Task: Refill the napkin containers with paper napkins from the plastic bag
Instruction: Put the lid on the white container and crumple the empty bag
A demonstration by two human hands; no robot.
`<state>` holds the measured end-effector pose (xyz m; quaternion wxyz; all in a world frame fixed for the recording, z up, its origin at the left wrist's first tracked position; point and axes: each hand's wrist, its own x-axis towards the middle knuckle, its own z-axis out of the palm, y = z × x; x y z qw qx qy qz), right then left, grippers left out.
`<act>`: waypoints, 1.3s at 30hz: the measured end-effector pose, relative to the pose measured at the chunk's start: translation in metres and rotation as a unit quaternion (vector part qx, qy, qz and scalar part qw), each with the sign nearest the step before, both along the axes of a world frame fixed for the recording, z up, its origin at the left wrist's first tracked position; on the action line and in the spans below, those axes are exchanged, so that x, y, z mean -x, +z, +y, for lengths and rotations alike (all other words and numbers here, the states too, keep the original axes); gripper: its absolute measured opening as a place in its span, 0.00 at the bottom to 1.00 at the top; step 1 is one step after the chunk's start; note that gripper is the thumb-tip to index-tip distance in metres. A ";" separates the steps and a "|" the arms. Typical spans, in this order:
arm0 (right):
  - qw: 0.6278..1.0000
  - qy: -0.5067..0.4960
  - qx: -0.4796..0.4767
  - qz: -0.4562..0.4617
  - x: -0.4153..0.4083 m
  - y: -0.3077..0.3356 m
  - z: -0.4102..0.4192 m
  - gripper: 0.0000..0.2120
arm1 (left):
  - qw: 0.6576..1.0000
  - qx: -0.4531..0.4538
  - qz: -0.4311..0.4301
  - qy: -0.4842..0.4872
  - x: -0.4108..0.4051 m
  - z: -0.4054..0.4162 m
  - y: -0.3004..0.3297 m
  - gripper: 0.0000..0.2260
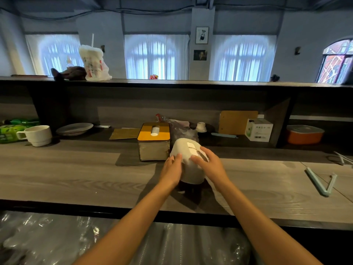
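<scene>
Resting against both sides of a rounded white napkin container (188, 161), the two hands meet at the centre of the grey wood tabletop (76, 175). The left hand (172, 169) lies on its nine o'clock flank with fingers (176, 158) nearly straight and close together, flat on the shell. The right hand (209, 165) covers the three o'clock side, fingers (198, 160) gently bent over the curved top near the slot, where white paper shows. Just beside the container at eleven o'clock stands a square napkin box with a yellow lid (153, 139), and crumpled clear plastic bag (181, 131) sits behind at twelve o'clock.
</scene>
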<state>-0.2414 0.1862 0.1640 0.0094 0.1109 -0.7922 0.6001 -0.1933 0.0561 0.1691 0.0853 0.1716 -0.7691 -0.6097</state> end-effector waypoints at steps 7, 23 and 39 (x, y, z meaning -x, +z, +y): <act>0.998 -0.021 -0.014 -0.057 0.015 -0.009 -0.014 0.24 | 0.997 0.065 0.029 0.000 0.010 0.000 -0.008 0.28; 0.998 0.015 -0.068 -0.007 0.156 0.032 -0.057 0.34 | 0.946 0.308 0.093 -0.046 0.073 -0.003 0.010 0.25; 0.973 -0.190 0.118 0.050 0.141 0.003 -0.019 0.09 | 0.958 0.215 0.185 0.049 0.125 -0.005 -0.003 0.19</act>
